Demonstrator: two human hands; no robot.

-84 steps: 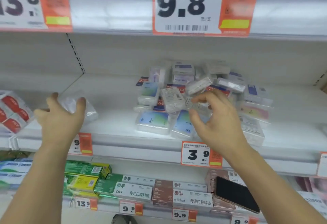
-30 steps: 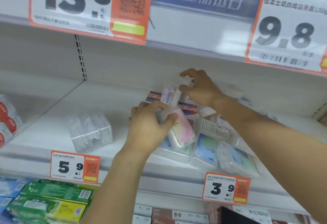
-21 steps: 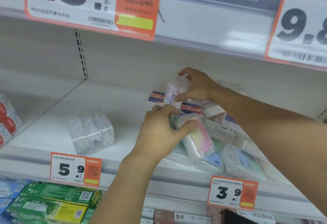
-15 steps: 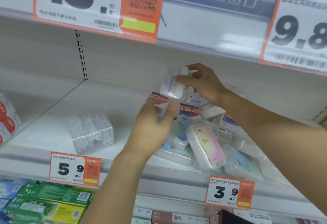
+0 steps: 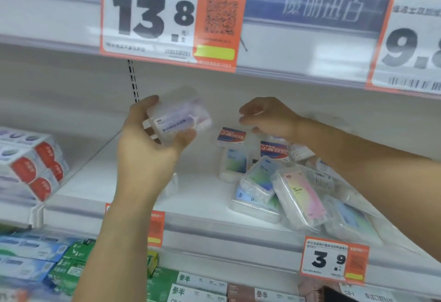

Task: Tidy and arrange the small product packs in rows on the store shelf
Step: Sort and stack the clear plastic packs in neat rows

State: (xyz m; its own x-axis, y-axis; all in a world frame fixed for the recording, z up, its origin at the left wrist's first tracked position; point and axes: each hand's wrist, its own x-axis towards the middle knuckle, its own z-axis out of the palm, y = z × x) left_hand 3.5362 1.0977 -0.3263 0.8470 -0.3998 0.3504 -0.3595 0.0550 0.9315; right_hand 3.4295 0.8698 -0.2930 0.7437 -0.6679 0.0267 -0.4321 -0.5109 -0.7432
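White store shelf (image 5: 195, 196), price tags along its edges. Clear pack (image 5: 177, 120) is held above the shelf's bare left part, gripped by left hand (image 5: 148, 149). Right hand (image 5: 269, 118) hovers empty, fingers loosely curled, over jumbled packs (image 5: 274, 187). Best set it squarely at back-left, label forward, starting a row.

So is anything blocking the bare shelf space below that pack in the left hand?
Nothing visible. The left hand holds the clear pack above bare shelf; the pile of packs lies off to the right.

Held pack (image 5: 177, 120) left of pile (image 5: 281, 189)
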